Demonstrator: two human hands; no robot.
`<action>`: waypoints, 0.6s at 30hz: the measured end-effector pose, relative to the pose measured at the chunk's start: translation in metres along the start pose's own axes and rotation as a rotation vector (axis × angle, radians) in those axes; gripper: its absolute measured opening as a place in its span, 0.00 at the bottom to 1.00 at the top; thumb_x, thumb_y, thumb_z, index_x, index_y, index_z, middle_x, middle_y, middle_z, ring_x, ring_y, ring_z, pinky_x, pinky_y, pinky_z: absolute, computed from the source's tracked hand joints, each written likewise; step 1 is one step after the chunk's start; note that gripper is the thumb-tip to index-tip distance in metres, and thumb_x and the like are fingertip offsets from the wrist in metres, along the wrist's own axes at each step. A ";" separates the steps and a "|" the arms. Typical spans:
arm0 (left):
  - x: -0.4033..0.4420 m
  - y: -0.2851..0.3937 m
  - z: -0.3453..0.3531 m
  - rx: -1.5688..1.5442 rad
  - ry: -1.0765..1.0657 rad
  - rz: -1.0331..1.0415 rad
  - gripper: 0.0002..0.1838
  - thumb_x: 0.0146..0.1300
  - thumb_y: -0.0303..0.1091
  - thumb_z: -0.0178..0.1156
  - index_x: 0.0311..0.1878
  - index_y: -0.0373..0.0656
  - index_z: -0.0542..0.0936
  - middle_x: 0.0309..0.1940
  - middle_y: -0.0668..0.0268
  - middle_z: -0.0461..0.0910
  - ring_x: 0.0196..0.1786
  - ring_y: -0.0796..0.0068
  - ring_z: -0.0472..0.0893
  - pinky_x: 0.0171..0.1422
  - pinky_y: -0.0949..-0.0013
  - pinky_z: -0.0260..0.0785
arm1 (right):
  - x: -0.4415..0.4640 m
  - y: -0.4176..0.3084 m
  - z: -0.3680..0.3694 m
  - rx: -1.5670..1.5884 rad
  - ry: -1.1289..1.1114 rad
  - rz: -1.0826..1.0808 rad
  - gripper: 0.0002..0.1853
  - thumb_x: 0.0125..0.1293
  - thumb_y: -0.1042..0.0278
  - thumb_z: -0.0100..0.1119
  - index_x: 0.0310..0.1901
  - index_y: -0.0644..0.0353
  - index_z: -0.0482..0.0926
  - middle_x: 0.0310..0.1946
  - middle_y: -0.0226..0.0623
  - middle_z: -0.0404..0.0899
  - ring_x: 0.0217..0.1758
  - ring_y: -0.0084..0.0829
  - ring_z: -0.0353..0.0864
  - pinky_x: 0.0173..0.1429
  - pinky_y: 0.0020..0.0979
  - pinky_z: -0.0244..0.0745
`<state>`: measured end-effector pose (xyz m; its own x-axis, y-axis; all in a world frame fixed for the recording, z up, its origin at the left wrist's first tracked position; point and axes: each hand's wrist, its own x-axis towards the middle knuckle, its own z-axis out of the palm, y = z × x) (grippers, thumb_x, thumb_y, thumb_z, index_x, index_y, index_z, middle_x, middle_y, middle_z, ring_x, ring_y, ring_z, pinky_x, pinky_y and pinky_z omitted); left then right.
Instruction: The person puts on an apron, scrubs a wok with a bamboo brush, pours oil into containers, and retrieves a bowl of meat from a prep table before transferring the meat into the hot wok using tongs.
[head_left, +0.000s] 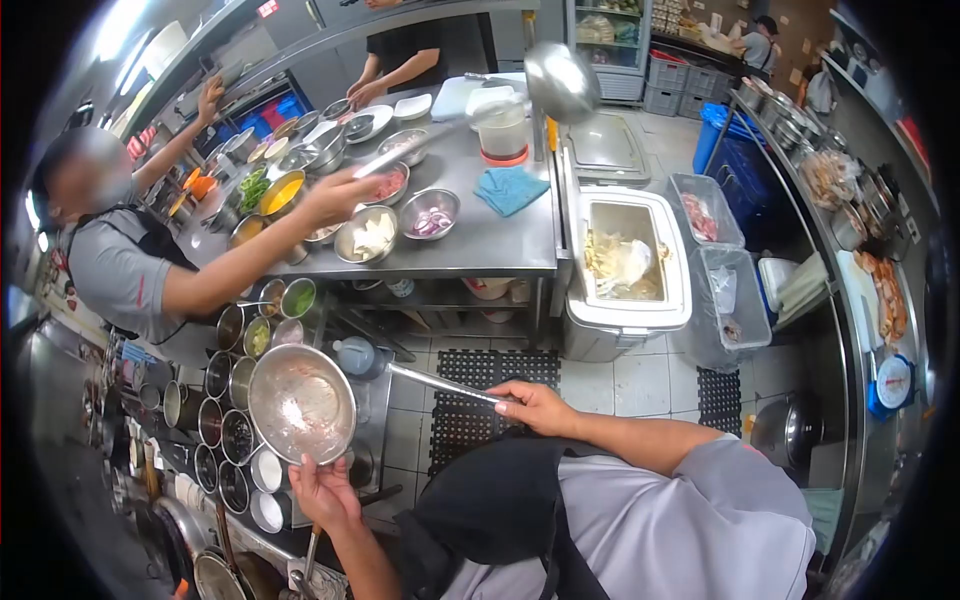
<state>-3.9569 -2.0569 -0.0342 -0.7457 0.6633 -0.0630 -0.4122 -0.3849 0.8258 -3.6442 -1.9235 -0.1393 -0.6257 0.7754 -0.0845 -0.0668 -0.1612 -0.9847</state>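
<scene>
My left hand (325, 492) grips the near rim of a metal bowl (300, 400), fingers closed on its edge. The bowl is tilted toward me, and wet, pinkish residue coats its inside. To the right, my right hand (535, 408) is closed round a long metal handle (440, 381) that points left toward the bowl but stays apart from it. The working end of this utensil does not show. Beyond the handle stands a bluish plastic bottle (360, 357). Several metal pots (237, 435) crowd the counter left of the bowl.
At left, a co-worker's hand (332, 195) holds a large ladle (562, 82) over the steel table (470, 258). Bowls of sliced onion (432, 220) and pale pieces (368, 236) stand there. A white-rimmed bin (670, 300) is beside the table; another person (405, 60) works behind it.
</scene>
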 end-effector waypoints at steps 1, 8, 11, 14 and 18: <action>0.005 -0.003 0.004 0.010 0.013 0.008 0.09 0.68 0.29 0.55 0.49 0.41 0.69 0.43 0.58 0.79 0.39 0.67 0.82 0.37 0.66 0.81 | 0.012 -0.002 -0.005 0.046 -0.016 0.025 0.18 0.71 0.66 0.55 0.60 0.63 0.73 0.37 0.25 0.77 0.37 0.13 0.71 0.42 0.19 0.67; 0.052 -0.044 0.050 -0.005 0.183 0.020 0.05 0.67 0.27 0.54 0.43 0.42 0.69 0.42 0.57 0.79 0.39 0.64 0.82 0.39 0.61 0.81 | 0.115 -0.046 -0.048 0.263 -0.153 -0.010 0.18 0.72 0.64 0.54 0.61 0.59 0.72 0.29 0.20 0.72 0.27 0.11 0.65 0.31 0.16 0.61; 0.081 -0.082 0.081 -0.009 0.221 -0.134 0.05 0.66 0.28 0.56 0.41 0.42 0.69 0.41 0.58 0.79 0.39 0.59 0.82 0.43 0.57 0.79 | 0.148 -0.068 -0.071 0.265 -0.176 -0.018 0.18 0.73 0.64 0.53 0.61 0.60 0.72 0.26 0.20 0.69 0.26 0.10 0.63 0.30 0.16 0.60; 0.117 -0.112 0.139 0.060 0.183 -0.253 0.06 0.66 0.28 0.57 0.42 0.42 0.69 0.44 0.59 0.77 0.45 0.57 0.80 0.45 0.56 0.78 | 0.177 -0.078 -0.103 0.284 -0.202 -0.056 0.16 0.74 0.64 0.51 0.60 0.57 0.72 0.25 0.26 0.67 0.25 0.15 0.62 0.29 0.20 0.59; 0.173 -0.163 0.221 0.088 0.027 -0.414 0.07 0.65 0.29 0.58 0.42 0.43 0.70 0.44 0.60 0.75 0.45 0.58 0.78 0.46 0.55 0.78 | 0.195 -0.082 -0.142 0.602 -0.103 -0.032 0.12 0.73 0.64 0.52 0.55 0.53 0.72 0.21 0.29 0.65 0.21 0.19 0.60 0.26 0.21 0.56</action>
<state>-3.9031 -1.7371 -0.0561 -0.5404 0.7332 -0.4127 -0.6343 -0.0328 0.7724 -3.6502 -1.6726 -0.0963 -0.6858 0.7277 -0.0114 -0.4956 -0.4784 -0.7249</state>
